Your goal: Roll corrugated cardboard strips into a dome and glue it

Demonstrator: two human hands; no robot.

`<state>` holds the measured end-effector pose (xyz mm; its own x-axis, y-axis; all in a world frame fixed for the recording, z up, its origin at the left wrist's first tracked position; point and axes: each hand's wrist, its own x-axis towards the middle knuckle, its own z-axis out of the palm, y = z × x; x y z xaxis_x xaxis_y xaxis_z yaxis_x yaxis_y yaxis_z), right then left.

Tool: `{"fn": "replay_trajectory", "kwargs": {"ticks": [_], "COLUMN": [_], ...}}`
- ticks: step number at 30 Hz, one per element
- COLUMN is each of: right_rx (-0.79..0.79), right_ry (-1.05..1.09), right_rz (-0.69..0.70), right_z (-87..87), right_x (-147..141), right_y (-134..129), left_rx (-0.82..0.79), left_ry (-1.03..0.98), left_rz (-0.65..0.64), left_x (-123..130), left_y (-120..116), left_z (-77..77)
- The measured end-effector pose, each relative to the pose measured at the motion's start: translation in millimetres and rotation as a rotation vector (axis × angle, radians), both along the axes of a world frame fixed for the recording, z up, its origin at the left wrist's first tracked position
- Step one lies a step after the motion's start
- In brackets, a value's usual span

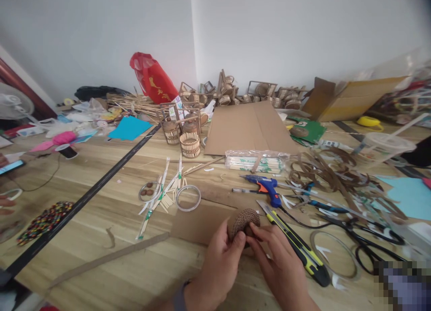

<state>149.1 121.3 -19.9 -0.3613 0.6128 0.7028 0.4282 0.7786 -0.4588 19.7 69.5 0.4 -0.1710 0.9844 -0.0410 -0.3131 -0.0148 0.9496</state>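
A round brown coil [249,217], wound in a spiral like rolled corrugated strip, is held up between my two hands. My left hand [220,259] is closed around its left side, thumb on the near face. With thumb and fingertips, my right hand [279,257] pinches its lower right edge; what lies under those fingertips is partly hidden. A brown cardboard sheet [193,223] lies beneath and to the left of the hands. To the right are a yellow-and-black utility knife [296,243] and a blue glue gun [267,185].
Scissors [357,230], pliers [308,194] and tangled brown strips [330,167] crowd the right side. Tape rings [188,199] and sticks [164,199] lie left of centre. Behind stand a small slatted bucket [190,146] and a large cardboard sheet [245,127]. Another person's hand [6,203] shows at far left.
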Motion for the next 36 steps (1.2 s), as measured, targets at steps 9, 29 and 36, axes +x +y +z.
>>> {"fn": "replay_trajectory", "kwargs": {"ticks": [9, 29, 36], "right_rx": [-0.233, -0.916, -0.933], "right_ry": [0.103, 0.274, 0.262], "right_rz": [-0.252, -0.073, -0.041], "right_z": [1.5, -3.9, -0.3], "right_x": [6.5, -6.7, -0.5], "right_y": [6.5, -0.7, 8.0], "left_rx": [-0.109, -0.186, -0.105], "left_ry": [0.011, 0.434, 0.020], "left_rz": [0.074, 0.121, -0.072], "left_x": [-2.1, 1.9, -10.3], "left_y": [6.0, 1.9, 10.2], "left_z": [-0.5, -7.2, -5.5]}}
